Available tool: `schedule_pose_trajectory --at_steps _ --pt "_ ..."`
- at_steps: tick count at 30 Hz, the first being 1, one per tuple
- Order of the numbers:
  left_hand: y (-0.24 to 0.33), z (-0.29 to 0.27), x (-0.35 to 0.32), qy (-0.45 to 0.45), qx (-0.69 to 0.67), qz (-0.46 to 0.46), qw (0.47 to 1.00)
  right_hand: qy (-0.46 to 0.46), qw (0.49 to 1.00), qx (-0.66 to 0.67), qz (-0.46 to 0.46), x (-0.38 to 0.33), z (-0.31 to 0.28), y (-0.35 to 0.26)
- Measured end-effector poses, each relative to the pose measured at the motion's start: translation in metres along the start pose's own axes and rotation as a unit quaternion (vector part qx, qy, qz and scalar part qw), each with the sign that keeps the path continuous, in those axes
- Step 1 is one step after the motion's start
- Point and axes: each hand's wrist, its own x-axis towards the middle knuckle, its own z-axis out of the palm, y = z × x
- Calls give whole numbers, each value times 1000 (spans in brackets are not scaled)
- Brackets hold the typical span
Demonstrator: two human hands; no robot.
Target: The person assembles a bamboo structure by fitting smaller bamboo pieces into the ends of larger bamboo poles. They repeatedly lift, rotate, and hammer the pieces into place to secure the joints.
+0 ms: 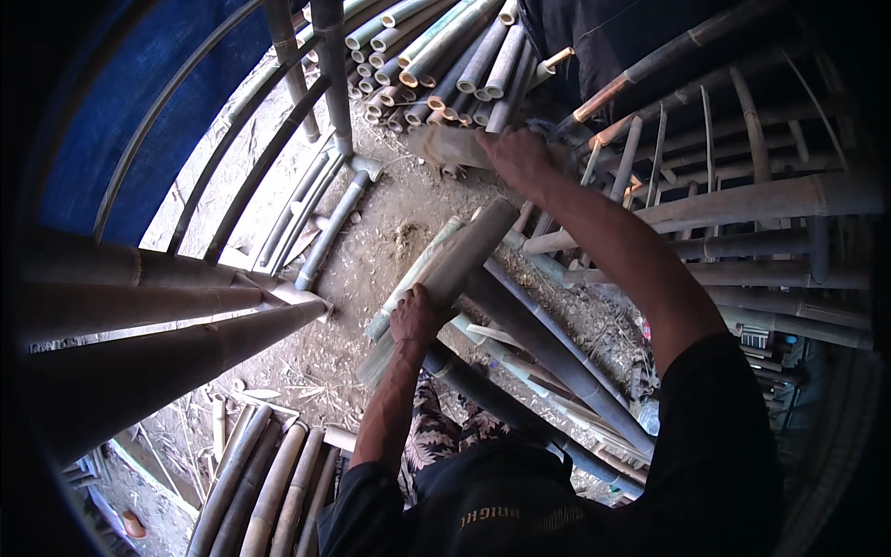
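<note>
My left hand is closed around a short, thick length of bamboo, which slants up to the right in front of me. Under and beside it lies a paler greenish bamboo piece. Dark bamboo poles run from beneath these toward the lower right. Farther off, my right hand is raised and closed on a broad, flat, blade-like tool that points left. Motion blurs that tool, so its exact kind is unclear. It is apart from the bamboo in my left hand.
A stack of cut bamboo poles lies at the far side. Bamboo rails stand close on the right, and thick bamboo beams jut in from the left. More bamboo lengths lie at the lower left. Chips litter the dirt floor.
</note>
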Motion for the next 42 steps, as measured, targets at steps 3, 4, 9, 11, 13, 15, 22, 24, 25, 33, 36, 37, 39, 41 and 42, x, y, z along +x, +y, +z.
schedule_pose_trajectory --at_steps 3,4,9,11,13,15,22,24,25,33,36,37,39,41,42 --pt "8 4 -4 -18 11 11 1000 -156 988 -17 -6 -2 40 9" --pt "11 0 2 -19 9 14 1000 -170 976 -114 -79 -7 44 14" --pt "-1 -4 -1 -46 -7 23 999 -90 995 0 -47 -5 22 20" --pt "-9 -13 -1 -70 -39 35 996 -56 996 45 45 -23 29 8" --pt "-48 -9 -7 -133 -101 52 985 -89 995 38 21 -35 34 -4" --pt "-100 0 -3 -131 -123 84 980 -160 979 -46 -114 -24 21 -3" --pt "-131 -32 -36 -248 -199 47 947 -102 964 162 -183 -40 -67 -119" --pt "-138 -32 -40 -229 -201 45 951 -114 968 110 -195 -54 -73 -166" --pt "-135 -31 -39 -228 -187 49 954 -168 953 43 -248 -56 -71 -183" --pt "-118 -37 -41 -241 -197 48 949 -53 980 110 -156 -73 -66 -184" --pt "-122 -26 -31 -256 -131 67 956 -137 945 1 -298 -71 -55 -151" --pt "-112 -27 -25 -264 -101 77 956 -130 935 -15 -330 -67 -50 -137" --pt "-84 -26 -10 -257 -110 75 957 -132 953 8 -272 -44 -48 -111" --pt "-43 -18 0 -172 -128 45 976 -77 980 66 -170 -41 -49 -72" --pt "-17 -14 8 -129 -131 51 982 -67 985 50 -153 -34 -50 -61"
